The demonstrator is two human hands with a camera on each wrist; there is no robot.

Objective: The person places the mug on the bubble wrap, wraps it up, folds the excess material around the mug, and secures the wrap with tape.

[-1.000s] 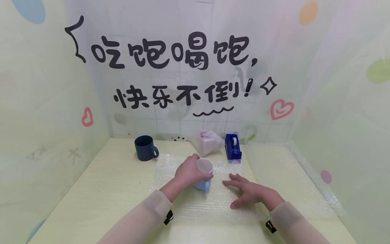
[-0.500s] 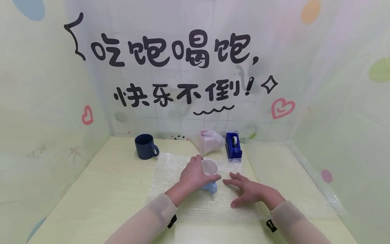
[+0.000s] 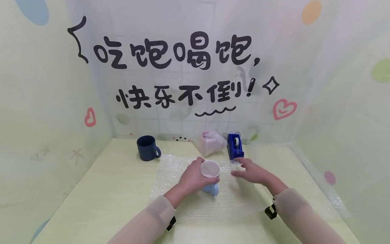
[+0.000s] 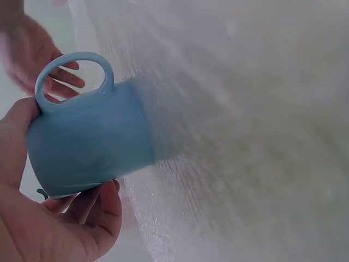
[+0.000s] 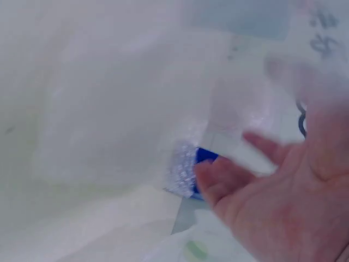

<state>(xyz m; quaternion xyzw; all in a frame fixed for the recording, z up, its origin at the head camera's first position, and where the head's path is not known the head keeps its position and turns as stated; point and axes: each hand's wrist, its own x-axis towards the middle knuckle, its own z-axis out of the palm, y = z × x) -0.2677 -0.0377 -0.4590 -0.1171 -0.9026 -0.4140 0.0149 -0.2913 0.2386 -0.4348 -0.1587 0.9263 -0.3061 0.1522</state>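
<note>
A light blue mug (image 3: 210, 189) with a white inside stands upright on a sheet of bubble wrap (image 3: 202, 211). My left hand (image 3: 193, 178) holds it near the rim, thumb on one side and fingers curled round the other. The left wrist view shows the mug's handle (image 4: 76, 60) and smooth side, its base at the wrap. Close to the wrap's far right corner is my right hand (image 3: 253, 171), fingers extended and loosely spread. In the right wrist view, its blurred fingertips (image 5: 210, 174) overlap the blue tape dispenser (image 5: 206, 155), part of which shows through the wrap.
A dark blue mug (image 3: 147, 148) stands at the back left of the table. Behind the wrap sits a pink bundle (image 3: 211, 142) in bubble wrap, left of the tape dispenser. More clear wrap (image 3: 292, 176) lies on the right. Printed fabric walls (image 3: 195, 78) enclose the table.
My left hand has shifted the light blue mug slightly right. My right hand has moved from beside the mug away towards the wrap's far right corner and the tape dispenser.
</note>
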